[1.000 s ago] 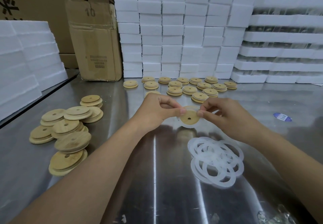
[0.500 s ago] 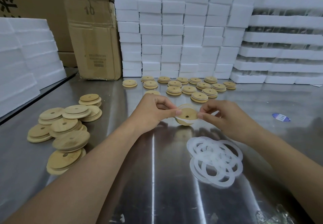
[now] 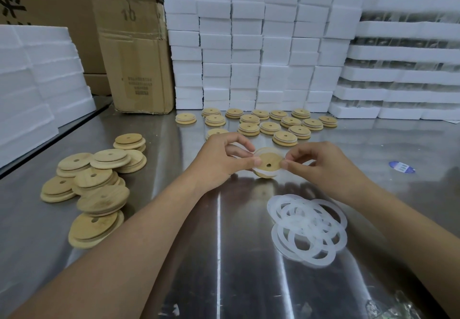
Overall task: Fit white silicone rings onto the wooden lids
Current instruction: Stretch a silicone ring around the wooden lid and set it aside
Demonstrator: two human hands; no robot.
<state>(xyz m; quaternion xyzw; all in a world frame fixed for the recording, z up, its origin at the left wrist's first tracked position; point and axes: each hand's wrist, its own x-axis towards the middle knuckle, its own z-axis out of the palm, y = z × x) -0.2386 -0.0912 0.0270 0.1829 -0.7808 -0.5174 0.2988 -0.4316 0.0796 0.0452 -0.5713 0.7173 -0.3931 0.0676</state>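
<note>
A round wooden lid [image 3: 268, 161] with a small centre hole is held just above the steel table [image 3: 219, 256], tilted toward me. A white silicone ring [image 3: 261, 170] sits partly around its rim. My left hand [image 3: 221, 160] pinches the lid's left edge and my right hand [image 3: 321, 164] pinches its right edge and the ring. Loose white rings [image 3: 308, 229] lie in a heap near my right forearm. Bare wooden lids [image 3: 94, 181] are piled at the left. Several lids [image 3: 270, 125] stand in rows at the back.
Stacks of white foam blocks [image 3: 249, 45] form a wall behind the rows. A cardboard box [image 3: 134, 57] stands at the back left, with foam slabs [image 3: 37, 82] at the far left. A blue and white sticker [image 3: 402, 167] lies on the table at the right.
The lid has turned in my fingers from nearly facing me to a flatter tilt, and the ring has moved further around its rim. Both hands stay in the same spot.
</note>
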